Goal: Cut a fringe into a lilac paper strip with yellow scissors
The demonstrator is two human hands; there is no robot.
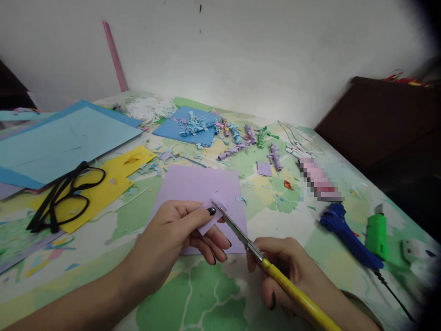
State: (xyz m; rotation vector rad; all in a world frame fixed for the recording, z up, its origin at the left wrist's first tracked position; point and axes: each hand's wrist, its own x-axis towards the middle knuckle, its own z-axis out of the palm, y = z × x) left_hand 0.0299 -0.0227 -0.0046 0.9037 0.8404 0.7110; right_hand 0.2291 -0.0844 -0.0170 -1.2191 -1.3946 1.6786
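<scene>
My left hand (177,230) pinches a small piece of purple paper (206,226) between thumb and fingers. In my right hand (292,262) are yellow-handled scissors (292,289), their metal blades reaching up and left to the edge of that piece. Below both blades and paper lies a larger purple paper sheet (203,181) on the patterned tablecloth (193,299). A few tiny purple cuttings rest on or hover over the sheet near the blade tips, somewhat blurred. Part of my right hand's grip is hidden behind the handle.
Black glasses (55,202) lie on yellow paper (113,184) at left, near blue sheets (69,138). Fringed paper rolls (236,149) and a blue sheet (165,128) with cuttings are farther back. At right are a blue glue gun (351,236) and a green cutter (376,236).
</scene>
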